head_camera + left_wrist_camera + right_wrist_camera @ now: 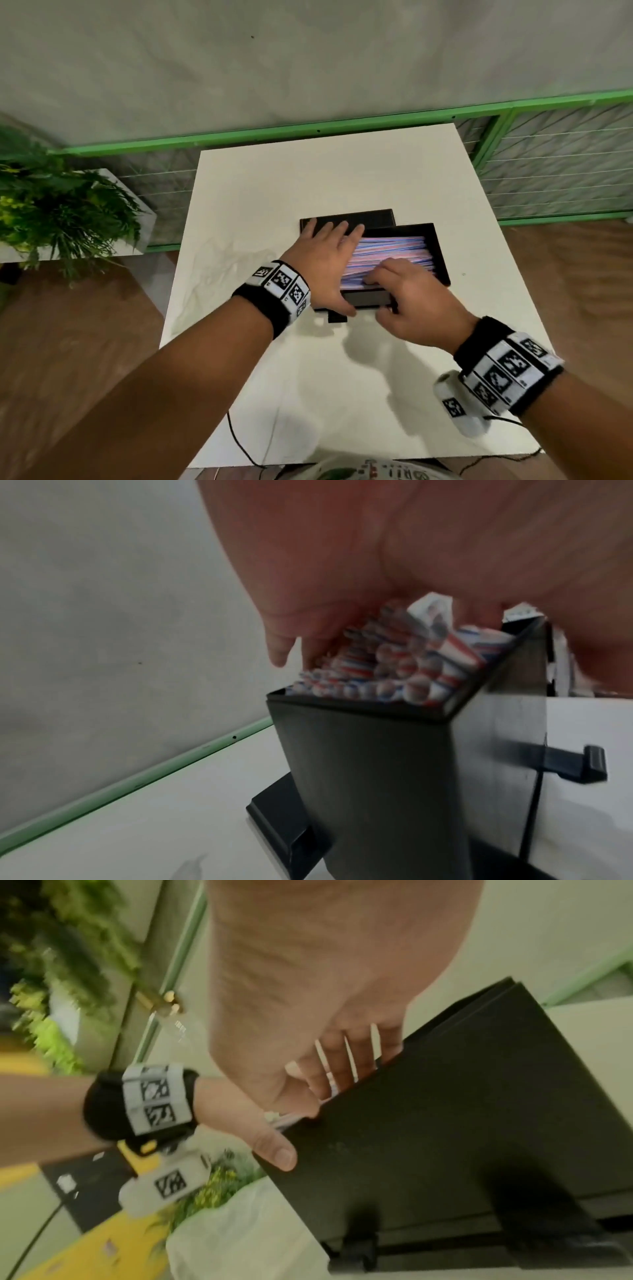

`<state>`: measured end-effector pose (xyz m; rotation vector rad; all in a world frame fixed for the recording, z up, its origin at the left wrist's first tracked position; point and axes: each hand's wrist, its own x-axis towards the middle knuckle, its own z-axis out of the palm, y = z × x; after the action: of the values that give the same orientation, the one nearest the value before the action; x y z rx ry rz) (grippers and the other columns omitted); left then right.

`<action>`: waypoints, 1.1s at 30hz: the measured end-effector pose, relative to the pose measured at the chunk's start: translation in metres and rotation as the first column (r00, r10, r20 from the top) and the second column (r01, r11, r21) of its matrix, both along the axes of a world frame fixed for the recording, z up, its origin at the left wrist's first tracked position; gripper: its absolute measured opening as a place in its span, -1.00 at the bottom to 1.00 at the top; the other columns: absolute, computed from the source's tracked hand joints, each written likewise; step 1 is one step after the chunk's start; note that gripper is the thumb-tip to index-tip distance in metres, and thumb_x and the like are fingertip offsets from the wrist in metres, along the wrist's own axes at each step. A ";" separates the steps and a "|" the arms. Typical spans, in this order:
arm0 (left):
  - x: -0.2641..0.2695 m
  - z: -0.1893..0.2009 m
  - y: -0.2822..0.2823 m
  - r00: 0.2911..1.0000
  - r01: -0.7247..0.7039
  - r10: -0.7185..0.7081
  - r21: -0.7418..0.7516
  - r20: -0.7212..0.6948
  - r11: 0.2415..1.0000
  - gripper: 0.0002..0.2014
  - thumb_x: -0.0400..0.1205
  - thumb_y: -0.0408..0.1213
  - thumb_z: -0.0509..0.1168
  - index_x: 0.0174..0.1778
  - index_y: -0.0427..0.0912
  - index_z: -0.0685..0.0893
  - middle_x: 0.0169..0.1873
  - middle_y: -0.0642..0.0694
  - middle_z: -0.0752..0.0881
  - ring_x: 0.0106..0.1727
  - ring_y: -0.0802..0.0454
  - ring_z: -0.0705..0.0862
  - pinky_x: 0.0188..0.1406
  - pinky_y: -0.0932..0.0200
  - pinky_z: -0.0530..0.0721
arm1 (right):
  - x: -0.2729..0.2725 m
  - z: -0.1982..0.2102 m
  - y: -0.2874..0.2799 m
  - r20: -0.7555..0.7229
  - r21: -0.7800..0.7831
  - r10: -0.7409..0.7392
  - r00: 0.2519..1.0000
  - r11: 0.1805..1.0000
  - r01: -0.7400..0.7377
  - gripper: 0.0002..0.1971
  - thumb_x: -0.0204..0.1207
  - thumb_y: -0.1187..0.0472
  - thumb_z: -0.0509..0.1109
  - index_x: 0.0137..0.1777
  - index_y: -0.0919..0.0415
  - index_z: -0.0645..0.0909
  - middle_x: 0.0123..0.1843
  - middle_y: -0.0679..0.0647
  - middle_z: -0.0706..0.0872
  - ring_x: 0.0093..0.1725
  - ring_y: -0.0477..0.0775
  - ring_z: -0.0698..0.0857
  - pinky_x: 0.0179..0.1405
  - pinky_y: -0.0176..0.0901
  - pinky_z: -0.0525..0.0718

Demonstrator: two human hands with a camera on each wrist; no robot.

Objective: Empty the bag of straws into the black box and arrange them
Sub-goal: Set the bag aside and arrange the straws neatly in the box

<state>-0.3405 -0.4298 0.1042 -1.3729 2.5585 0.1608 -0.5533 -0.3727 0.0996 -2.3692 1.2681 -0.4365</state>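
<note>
A black box [442,253] stands mid-table, full of pink, blue and white striped straws [394,250] lying lengthwise. My left hand [342,270] lies flat over the box's left end with straight fingers against the straw ends, thumb at the near corner. My right hand [394,291] curls its fingers over the near wall onto the straws, thumb outside that wall. The left wrist view shows the straws' ends [394,674] above the box [369,777] under my palm [377,561]. The right wrist view shows my right hand [325,974] reaching into the box [445,1123]. An empty clear bag [222,260] lies crumpled to the left.
A flat black lid [370,216] lies just behind the box. The white table [342,171] ends close on all sides. A potted plant [51,212] stands at the left, a green railing [308,128] runs behind, and a cable [239,438] crosses the near edge.
</note>
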 end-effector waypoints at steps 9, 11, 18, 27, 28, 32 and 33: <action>-0.001 -0.011 -0.005 0.997 0.070 -0.067 -0.068 0.044 0.995 0.27 0.25 0.29 0.45 0.76 -0.28 0.05 0.59 -0.30 0.37 0.48 -0.26 0.48 0.59 -0.14 0.38 | 0.032 -0.011 -0.013 -0.440 0.087 0.041 0.897 0.996 -0.002 -0.44 0.38 -0.03 0.39 0.37 0.20 0.51 0.18 0.15 0.70 0.14 0.27 0.71 0.06 0.01 0.63; 0.002 -0.012 -0.005 0.997 0.075 -0.073 -0.065 0.029 0.995 0.26 0.26 0.30 0.44 0.76 -0.28 0.06 0.61 -0.30 0.35 0.50 -0.27 0.46 0.61 -0.15 0.37 | 0.037 -0.011 -0.021 -0.454 0.106 0.036 0.890 0.994 0.014 -0.47 0.42 -0.02 0.38 0.35 0.21 0.54 0.15 0.16 0.72 0.09 0.27 0.73 0.00 -0.02 0.60; 0.009 -0.013 -0.003 0.996 0.085 -0.086 -0.060 -0.025 0.995 0.25 0.32 0.40 0.38 0.78 -0.28 0.05 0.68 -0.34 0.30 0.62 -0.28 0.38 0.68 -0.17 0.27 | 0.038 -0.012 -0.030 -0.304 0.160 -0.049 0.951 0.982 0.102 -0.75 0.35 0.13 0.43 0.02 0.17 0.66 -0.07 0.15 0.80 -0.06 0.26 0.75 -0.16 -0.15 0.52; 0.016 -0.019 -0.004 0.988 0.100 -0.111 -0.097 -0.109 0.990 0.22 0.35 0.58 0.10 0.74 -0.30 0.22 0.65 -0.37 0.40 0.60 -0.29 0.46 0.67 -0.17 0.35 | 0.049 -0.010 -0.039 -0.427 0.218 -0.035 0.904 0.966 0.141 -0.79 0.38 -0.04 0.38 -0.14 0.08 0.55 -0.17 0.05 0.76 -0.13 0.18 0.74 -0.01 -0.08 0.65; 0.016 -0.020 -0.004 0.987 0.101 -0.112 -0.098 -0.113 0.990 0.22 0.34 0.58 0.09 0.74 -0.30 0.23 0.65 -0.37 0.41 0.60 -0.30 0.46 0.66 -0.17 0.36 | 0.050 -0.010 -0.040 -0.440 0.216 -0.033 0.897 0.966 0.141 -0.78 0.39 -0.06 0.38 -0.13 0.06 0.58 -0.17 0.03 0.78 -0.11 0.16 0.75 0.04 -0.06 0.62; 0.018 -0.024 -0.006 0.983 0.102 -0.117 -0.106 -0.140 0.989 0.20 0.35 0.58 0.14 0.73 -0.29 0.25 0.64 -0.36 0.42 0.59 -0.32 0.48 0.64 -0.19 0.39 | 0.050 -0.009 -0.042 -0.408 0.253 -0.008 0.913 0.960 0.121 -0.78 0.42 0.00 0.43 -0.12 0.14 0.60 -0.26 0.05 0.69 -0.23 0.19 0.69 -0.17 -0.14 0.61; 0.018 -0.024 -0.006 0.983 0.101 -0.116 -0.107 -0.142 0.989 0.20 0.35 0.58 0.14 0.74 -0.28 0.25 0.65 -0.35 0.41 0.59 -0.31 0.48 0.64 -0.19 0.39 | 0.050 -0.009 -0.042 -0.411 0.256 0.001 0.912 0.960 0.115 -0.78 0.43 0.00 0.43 -0.13 0.15 0.58 -0.29 0.04 0.65 -0.28 0.17 0.64 -0.20 -0.14 0.60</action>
<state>-0.3223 -0.4359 0.0798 -1.2953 2.7916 0.1218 -0.5037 -0.4148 0.0911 -2.2519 1.4686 0.2285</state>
